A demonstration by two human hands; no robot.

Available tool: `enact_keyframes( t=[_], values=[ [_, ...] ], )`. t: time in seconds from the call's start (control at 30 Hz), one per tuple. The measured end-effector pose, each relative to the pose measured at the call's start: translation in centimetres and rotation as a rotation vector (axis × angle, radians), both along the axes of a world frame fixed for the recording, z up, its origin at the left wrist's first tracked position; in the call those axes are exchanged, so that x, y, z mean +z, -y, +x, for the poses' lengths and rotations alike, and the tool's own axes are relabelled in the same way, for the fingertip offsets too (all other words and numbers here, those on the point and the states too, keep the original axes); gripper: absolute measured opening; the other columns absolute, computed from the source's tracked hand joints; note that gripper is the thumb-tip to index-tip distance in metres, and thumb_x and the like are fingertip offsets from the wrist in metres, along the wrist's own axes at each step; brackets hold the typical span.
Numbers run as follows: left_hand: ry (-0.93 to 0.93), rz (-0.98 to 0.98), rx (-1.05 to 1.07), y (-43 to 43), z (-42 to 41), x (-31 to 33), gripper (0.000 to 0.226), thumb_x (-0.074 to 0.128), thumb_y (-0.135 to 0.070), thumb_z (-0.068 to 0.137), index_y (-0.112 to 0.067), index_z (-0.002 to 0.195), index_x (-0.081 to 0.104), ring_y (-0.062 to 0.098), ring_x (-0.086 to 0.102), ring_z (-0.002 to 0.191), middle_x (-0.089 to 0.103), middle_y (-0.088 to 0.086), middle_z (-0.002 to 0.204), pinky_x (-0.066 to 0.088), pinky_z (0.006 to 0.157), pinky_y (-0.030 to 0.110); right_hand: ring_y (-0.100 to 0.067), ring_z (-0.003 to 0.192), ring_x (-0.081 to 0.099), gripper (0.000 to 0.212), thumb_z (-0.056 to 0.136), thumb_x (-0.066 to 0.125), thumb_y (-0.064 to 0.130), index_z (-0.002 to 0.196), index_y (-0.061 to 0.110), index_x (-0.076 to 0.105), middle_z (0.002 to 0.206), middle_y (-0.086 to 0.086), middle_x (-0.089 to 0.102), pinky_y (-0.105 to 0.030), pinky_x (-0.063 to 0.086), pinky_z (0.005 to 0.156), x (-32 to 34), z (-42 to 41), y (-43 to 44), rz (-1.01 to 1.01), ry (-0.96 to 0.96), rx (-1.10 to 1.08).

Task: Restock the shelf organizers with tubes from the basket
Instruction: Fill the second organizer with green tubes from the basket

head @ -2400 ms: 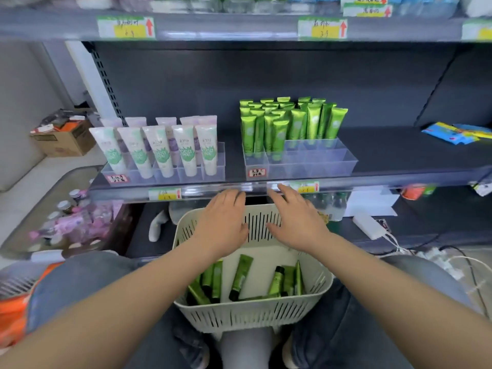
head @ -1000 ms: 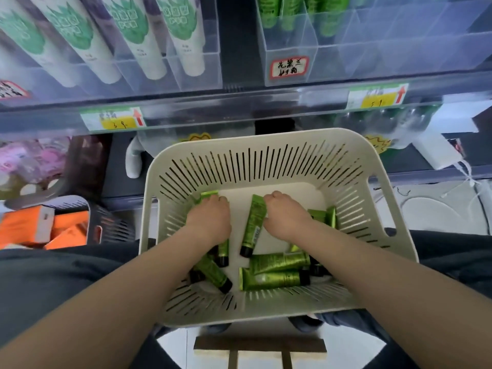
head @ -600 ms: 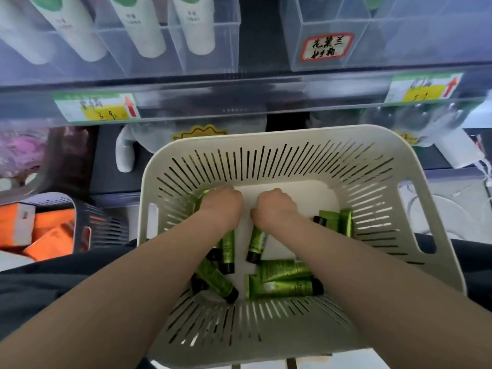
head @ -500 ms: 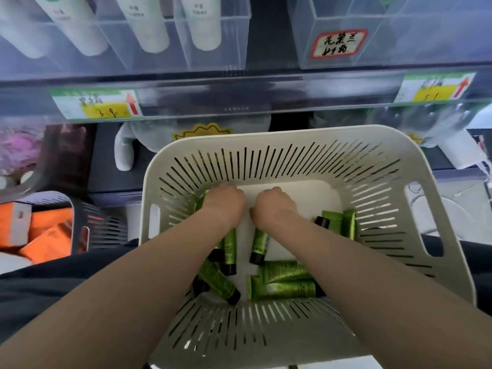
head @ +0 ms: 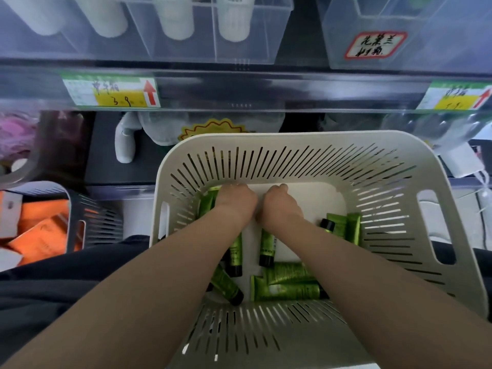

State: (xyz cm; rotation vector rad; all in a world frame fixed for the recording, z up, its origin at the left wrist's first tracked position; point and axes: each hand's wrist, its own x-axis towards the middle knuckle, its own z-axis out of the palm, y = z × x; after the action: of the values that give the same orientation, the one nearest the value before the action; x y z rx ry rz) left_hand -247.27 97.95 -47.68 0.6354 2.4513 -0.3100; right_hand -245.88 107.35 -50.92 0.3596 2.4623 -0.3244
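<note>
Nearest us, loose green tubes [head: 287,288] lie by the basket's [head: 292,139] near wall, with a pair [head: 343,227] against its right wall. Mid-basket, the left hand [head: 235,205] curls round a first tube [head: 235,253] and the right hand [head: 281,207] round a second tube [head: 267,246], black caps pointing back. Beyond, the shelf-edge price tag [head: 111,91] shows "39" and a red arrow. The clear organizer [head: 431,35] carries a red-bordered handwritten label [head: 375,45] I can't read.

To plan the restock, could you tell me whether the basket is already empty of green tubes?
No, several green tubes lie on the floor of the basket.
</note>
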Motion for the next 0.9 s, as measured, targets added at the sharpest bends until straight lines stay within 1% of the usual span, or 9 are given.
enact_keyframes(
  t=[0.1, 0.2, 0.33, 0.57, 0.63, 0.73, 0.83, 0.9],
  values=[
    [0.023, 0.016, 0.015, 0.0, -0.1, 0.2, 0.026, 0.046, -0.004, 0.091, -0.007, 0.115, 0.058, 0.027, 0.057, 0.108, 0.058, 0.012, 0.12, 0.04, 0.076, 0.031, -0.032, 0.106, 0.054, 0.051, 0.082, 0.06, 0.015, 0.126, 0.002, 0.036, 0.121, -0.011, 0.035, -0.037, 0.044, 0.076, 0.0, 0.1, 0.0, -0.045, -0.014, 0.0],
    [0.046, 0.052, 0.051, -0.1, 0.1, 0.4, 0.024, 0.045, -0.002, 0.09, -0.008, 0.106, 0.061, 0.028, 0.058, 0.103, 0.06, 0.012, 0.114, 0.04, 0.073, 0.032, -0.032, 0.104, 0.054, 0.051, 0.083, 0.057, 0.016, 0.126, 0.0, 0.034, 0.125, -0.014, 0.033, -0.036, 0.045, 0.079, 0.1, 0.2, 0.0, -0.105, -0.038, 0.0],
    [0.071, 0.122, 0.112, 0.0, 0.3, 0.6, 0.026, 0.043, 0.002, 0.088, -0.005, 0.104, 0.061, 0.031, 0.058, 0.103, 0.06, 0.014, 0.112, 0.042, 0.071, 0.033, -0.035, 0.105, 0.054, 0.05, 0.083, 0.059, 0.017, 0.124, 0.001, 0.035, 0.128, -0.014, 0.034, -0.033, 0.039, 0.073, 0.2, 0.5, -0.1, -0.167, -0.086, -0.071],
    [0.108, 0.162, 0.113, 0.3, 0.7, 0.6, 0.029, 0.041, -0.001, 0.092, -0.005, 0.114, 0.059, 0.031, 0.056, 0.108, 0.058, 0.015, 0.118, 0.047, 0.085, 0.037, -0.038, 0.105, 0.053, 0.04, 0.086, 0.055, 0.016, 0.119, 0.001, 0.038, 0.124, -0.016, 0.039, -0.034, 0.036, 0.072, 0.1, 0.8, -0.4, -0.224, -0.162, -0.177],
    [0.12, 0.178, 0.11, 0.4, 0.7, 0.6, 0.028, 0.042, -0.002, 0.092, -0.005, 0.114, 0.059, 0.031, 0.056, 0.108, 0.057, 0.015, 0.118, 0.047, 0.085, 0.037, -0.038, 0.105, 0.052, 0.039, 0.087, 0.056, 0.017, 0.119, 0.002, 0.038, 0.122, -0.016, 0.04, -0.033, 0.036, 0.072, 0.0, 0.8, -0.5, -0.244, -0.18, -0.208],
    [0.153, 0.199, 0.113, 0.5, 0.6, 0.8, 0.026, 0.044, -0.002, 0.091, -0.006, 0.112, 0.059, 0.03, 0.056, 0.107, 0.057, 0.014, 0.117, 0.048, 0.087, 0.037, -0.035, 0.099, 0.053, 0.031, 0.088, 0.052, 0.014, 0.115, 0.002, 0.041, 0.113, -0.015, 0.046, -0.029, 0.036, 0.068, -0.2, 0.6, -1.2, -0.275, -0.2, -0.274],
    [0.188, 0.215, 0.092, 0.7, 0.5, 0.9, 0.024, 0.048, -0.004, 0.09, -0.008, 0.11, 0.06, 0.027, 0.057, 0.104, 0.059, 0.011, 0.114, 0.05, 0.088, 0.038, -0.027, 0.084, 0.051, 0.011, 0.09, 0.05, 0.014, 0.095, 0.007, 0.043, 0.091, -0.009, 0.047, -0.026, 0.031, 0.054, -0.3, 0.5, -2.1, -0.325, -0.193, -0.342],
    [0.202, 0.246, 0.106, 0.8, 0.4, 1.1, 0.022, 0.047, -0.008, 0.091, -0.009, 0.108, 0.062, 0.025, 0.058, 0.102, 0.061, 0.009, 0.111, 0.051, 0.087, 0.038, -0.024, 0.079, 0.049, 0.011, 0.089, 0.051, 0.014, 0.085, 0.009, 0.042, 0.085, -0.008, 0.047, -0.026, 0.03, 0.049, -0.3, 0.5, -2.7, -0.366, -0.178, -0.355]
  ],
)
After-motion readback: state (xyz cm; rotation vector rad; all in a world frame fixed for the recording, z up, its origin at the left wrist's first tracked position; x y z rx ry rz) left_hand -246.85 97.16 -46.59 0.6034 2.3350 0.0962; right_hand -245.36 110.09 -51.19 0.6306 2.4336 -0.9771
